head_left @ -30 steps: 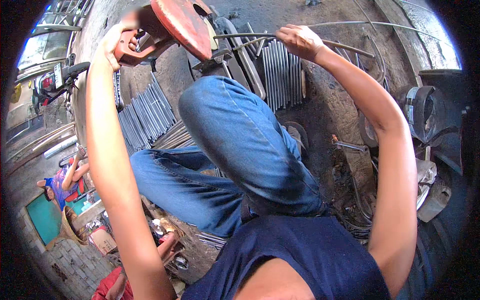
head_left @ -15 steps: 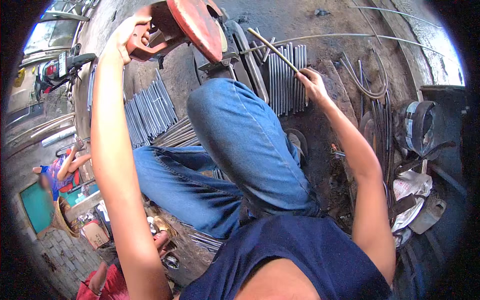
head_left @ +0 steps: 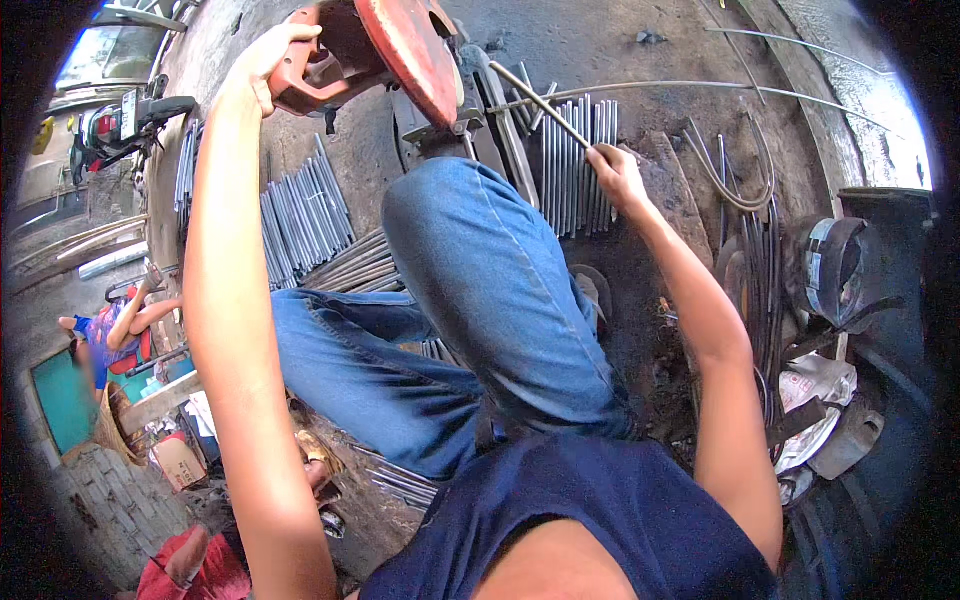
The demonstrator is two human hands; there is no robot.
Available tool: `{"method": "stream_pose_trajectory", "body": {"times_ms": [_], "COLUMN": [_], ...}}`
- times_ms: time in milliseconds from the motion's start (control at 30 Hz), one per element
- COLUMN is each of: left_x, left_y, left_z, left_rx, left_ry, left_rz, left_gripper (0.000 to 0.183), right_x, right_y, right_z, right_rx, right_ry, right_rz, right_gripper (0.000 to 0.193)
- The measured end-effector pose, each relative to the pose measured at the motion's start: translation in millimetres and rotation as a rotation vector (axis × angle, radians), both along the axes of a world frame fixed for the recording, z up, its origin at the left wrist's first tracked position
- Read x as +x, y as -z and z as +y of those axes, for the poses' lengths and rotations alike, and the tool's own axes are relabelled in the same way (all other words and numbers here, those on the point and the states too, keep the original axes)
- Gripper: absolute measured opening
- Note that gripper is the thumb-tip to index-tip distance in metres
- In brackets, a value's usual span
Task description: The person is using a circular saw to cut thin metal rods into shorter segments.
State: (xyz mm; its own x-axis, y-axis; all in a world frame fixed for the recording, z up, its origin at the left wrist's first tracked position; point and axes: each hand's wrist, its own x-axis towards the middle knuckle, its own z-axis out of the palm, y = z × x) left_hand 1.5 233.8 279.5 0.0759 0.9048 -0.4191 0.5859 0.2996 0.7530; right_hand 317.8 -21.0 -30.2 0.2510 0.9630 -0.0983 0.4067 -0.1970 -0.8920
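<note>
At the top of the head view stands a cut-off saw with a red guard [head_left: 405, 60]. My left hand [head_left: 256, 72] is closed round the saw's red handle [head_left: 300, 92], my arm stretched out straight. In my right hand [head_left: 618, 180] is a thin metal rod [head_left: 540, 105], gripped near its lower right end. The rod slants up and left, its far end close to the saw's dark metal base [head_left: 503, 130]. Several cut rods [head_left: 580, 165] lie side by side just left of my right hand. My jeans-clad knee [head_left: 450, 210] is raised between my arms.
More cut rods [head_left: 305, 215] and a tan bundle [head_left: 355, 268] lie left of my knee. A long thin rod [head_left: 680, 86] crosses the floor. Bent rods [head_left: 765, 190] and a metal ring [head_left: 835, 262] are at right. Two other people, one in red [head_left: 195, 570], are at left.
The view has shifted slightly. My right hand has moved a little left with the rod, toward the saw. My left hand stays on the handle, which appears slightly farther right and higher.
</note>
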Motion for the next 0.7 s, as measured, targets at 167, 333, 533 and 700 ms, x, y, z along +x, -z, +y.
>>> {"method": "stream_pose_trajectory", "body": {"times_ms": [167,333,533,700], "left_x": [-1.2,-4.5,-3.5,-0.3], "left_y": [-1.8,5.6,-0.6,-3.7], "left_z": [6.0,6.5,6.7,3.7], "left_rx": [-0.041,-0.028,-0.008,-0.02], "left_ry": [0.001,-0.046,0.04,0.029], "left_rz": [0.04,-0.103,-0.026,-0.001], "left_gripper": [0.043,0.034,0.024,0.02], "right_x": [-20.8,-27.4,-22.3,-7.4], "right_y": [-13.3,-18.6,-10.8,-8.0], "right_z": [18.6,26.8,46.0,59.0], "right_rx": [-0.024,0.007,-0.109,-0.141], "right_ry": [-0.03,-0.086,-0.255,-0.385], "right_rz": [-0.102,-0.106,-0.063,-0.079], "right_gripper": [0.033,0.033,0.045,0.049]}}
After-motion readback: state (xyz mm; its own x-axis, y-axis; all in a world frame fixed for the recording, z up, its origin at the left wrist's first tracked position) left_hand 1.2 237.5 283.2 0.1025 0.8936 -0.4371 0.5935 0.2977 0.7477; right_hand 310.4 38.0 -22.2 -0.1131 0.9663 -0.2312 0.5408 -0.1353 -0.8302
